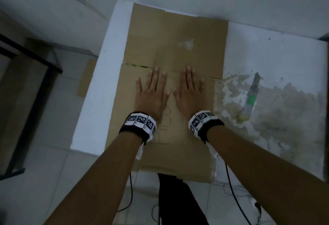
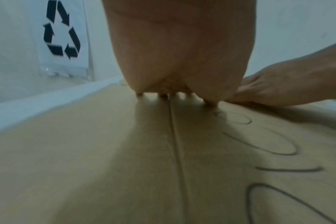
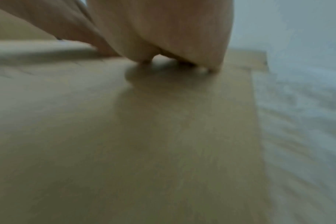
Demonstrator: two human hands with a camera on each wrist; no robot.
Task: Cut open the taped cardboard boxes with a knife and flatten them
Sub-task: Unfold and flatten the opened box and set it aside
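Lying flat on the table, cardboard box: light, stiff, springy at creases. Left hand and right hand, fingers spread, press its centre; lift by 3 or 9 o'clock edges.

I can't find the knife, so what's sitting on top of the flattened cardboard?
Only both hands, left hand and right hand, pressing flat on the cardboard. The knife lies beside it. Anything underneath is hidden.

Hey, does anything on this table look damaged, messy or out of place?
Yes. The table surface right of the flattened cardboard is badly worn, with patchy peeling paint around the knife. A torn tape remnant clings to the cardboard's far half.
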